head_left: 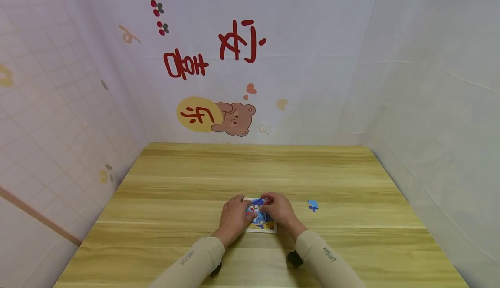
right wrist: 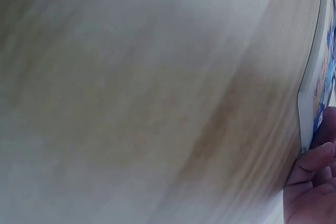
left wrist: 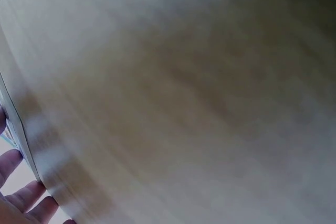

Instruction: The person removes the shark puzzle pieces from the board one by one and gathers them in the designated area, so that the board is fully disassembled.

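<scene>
A small jigsaw puzzle board (head_left: 261,230) with a white border and a blue, yellow and red picture lies flat on the table. My left hand (head_left: 234,216) holds it at the left side, its thumb over the picture. In the left wrist view, several fingertips (left wrist: 26,195) touch the board's edge. My right hand (head_left: 282,210) is over the upper right part, thumb and forefinger pinching a blue puzzle piece, partly hidden by the fingers. The right wrist view shows its curled fingers (right wrist: 315,158) beside the board's rim (right wrist: 304,103).
A loose blue jigsaw piece (head_left: 313,205) lies on the wooden table (head_left: 187,183), right of the board. Dark objects (head_left: 294,259) show beneath the sleeves. White cloth walls (head_left: 312,84) with printed figures stand behind and at both sides.
</scene>
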